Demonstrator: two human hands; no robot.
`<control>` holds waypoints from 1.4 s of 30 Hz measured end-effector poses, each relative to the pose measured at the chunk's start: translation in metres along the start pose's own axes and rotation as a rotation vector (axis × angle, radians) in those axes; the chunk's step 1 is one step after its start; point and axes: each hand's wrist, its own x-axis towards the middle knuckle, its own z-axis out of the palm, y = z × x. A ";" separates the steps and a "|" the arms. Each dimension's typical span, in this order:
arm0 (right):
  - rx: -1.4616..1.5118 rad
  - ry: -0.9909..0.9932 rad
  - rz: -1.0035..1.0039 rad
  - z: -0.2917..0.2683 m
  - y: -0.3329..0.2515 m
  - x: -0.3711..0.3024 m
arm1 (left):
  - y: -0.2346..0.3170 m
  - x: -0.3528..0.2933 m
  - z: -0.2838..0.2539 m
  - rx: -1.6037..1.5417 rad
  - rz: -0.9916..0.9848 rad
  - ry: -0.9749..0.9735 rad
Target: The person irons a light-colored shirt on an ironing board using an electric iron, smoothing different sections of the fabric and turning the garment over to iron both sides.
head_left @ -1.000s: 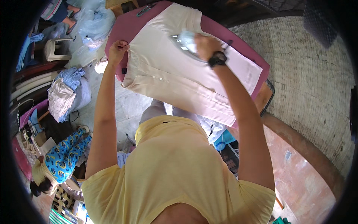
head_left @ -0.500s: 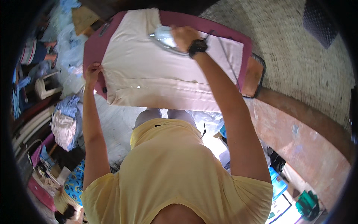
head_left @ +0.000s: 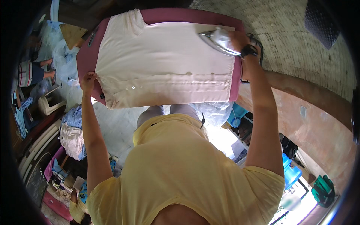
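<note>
- Right hand (head_left: 237, 37) grips the iron (head_left: 219, 40), resting on the shirt's (head_left: 165, 63) far corner
- Left hand (head_left: 88, 79) pinches the shirt edge against the board (head_left: 84, 60)
- Risk: lingering iron could scorch; loosening the pinch lets creases form

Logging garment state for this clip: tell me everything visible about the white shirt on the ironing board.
The white shirt lies flat, spread across the maroon ironing board, looking like thin woven cloth. A button placket with small buttons runs along the near edge; the collar end is bunched at the far left. The left hand pinches its near-left corner. The right hand presses a silvery iron on its far right part. Faint creases show mid-cloth.
</note>
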 end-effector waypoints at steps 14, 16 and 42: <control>0.498 0.103 0.518 -0.001 -0.007 -0.171 | 0.297 0.025 0.268 0.060 0.805 -0.027; 0.595 0.180 0.574 0.004 -0.012 -0.207 | 0.332 0.022 0.341 0.153 0.946 -0.149; 0.601 0.530 0.708 0.049 -0.027 -0.140 | 0.386 0.029 0.565 0.080 0.860 -0.378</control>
